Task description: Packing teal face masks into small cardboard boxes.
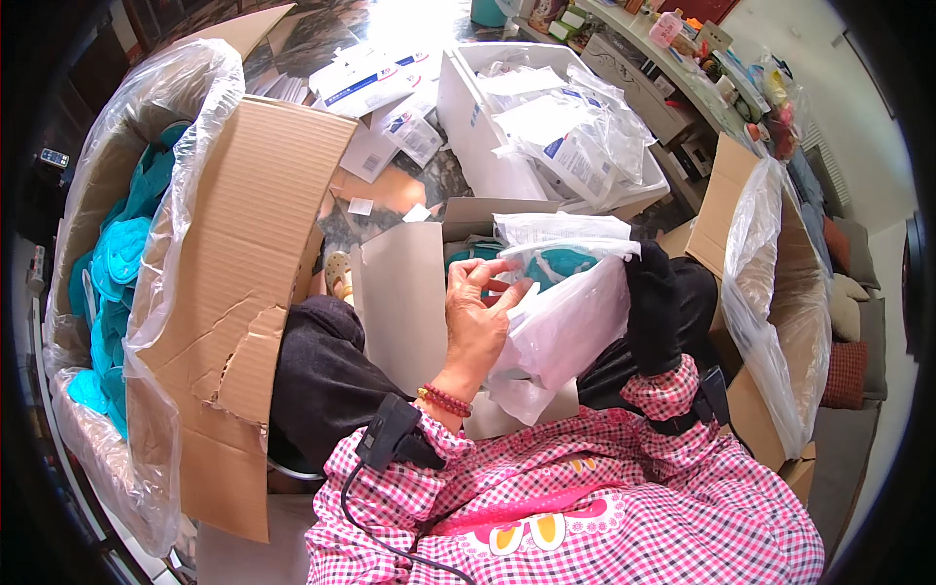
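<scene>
My bare left hand (476, 317), a red bead bracelet at its wrist, has its fingers curled and pinched at the left side of a whitish plastic bag (575, 317). In a black glove, my right hand (651, 307) grips the bag's upper right corner. A teal folded piece (564, 263) shows at the bag's mouth; how far in it lies is hard to tell. Both hands are above an opened carton (395, 292) between my knees. More teal material lies inside it, and a white printed packet (561, 227) lies just behind the bag.
On my left stands a large plastic-lined carton (258, 224) with teal fabric pieces (117, 263). Another lined carton (770, 292) is at my right. Ahead, a white foam box (468, 127) holds many plastic packets (575, 136); flat white packets (366, 88) lie on the floor.
</scene>
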A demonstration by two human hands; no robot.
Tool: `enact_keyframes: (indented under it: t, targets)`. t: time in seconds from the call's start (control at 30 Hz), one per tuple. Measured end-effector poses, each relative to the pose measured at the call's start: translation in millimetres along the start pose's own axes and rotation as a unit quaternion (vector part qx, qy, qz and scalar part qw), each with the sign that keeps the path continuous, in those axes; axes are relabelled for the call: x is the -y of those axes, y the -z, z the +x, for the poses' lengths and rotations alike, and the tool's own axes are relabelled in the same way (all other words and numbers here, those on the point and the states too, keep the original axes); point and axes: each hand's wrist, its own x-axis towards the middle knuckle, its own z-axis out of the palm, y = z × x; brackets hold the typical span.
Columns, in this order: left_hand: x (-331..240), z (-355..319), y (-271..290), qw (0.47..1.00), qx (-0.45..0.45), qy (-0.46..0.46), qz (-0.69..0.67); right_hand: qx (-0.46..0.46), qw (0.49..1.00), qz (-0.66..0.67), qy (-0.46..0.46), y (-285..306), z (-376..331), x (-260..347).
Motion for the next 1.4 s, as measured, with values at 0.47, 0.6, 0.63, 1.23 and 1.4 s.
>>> enact_keyframes:
  t: [0.47,0.6,0.63,1.23,1.4]
  targets:
    - [8,-6,4,0.969,0.142,0.142,-0.147,-0.011,0.991,-0.098,-0.086,10,11,-20]
    - [7,7,16,0.988,0.019,0.127,-0.091,-0.106,0.984,-0.138,-0.042,35,51,-20]
    - [13,10,15,0.988,-0.029,0.099,-0.115,-0.138,0.979,-0.146,-0.023,47,66,-15]
    - [11,-10,12,0.829,0.185,0.003,0.528,-0.033,0.825,-0.561,0.056,14,222,-111]
    - [4,-7,5,0.856,0.202,0.008,0.476,0.212,0.760,-0.613,-0.045,-25,233,-144]
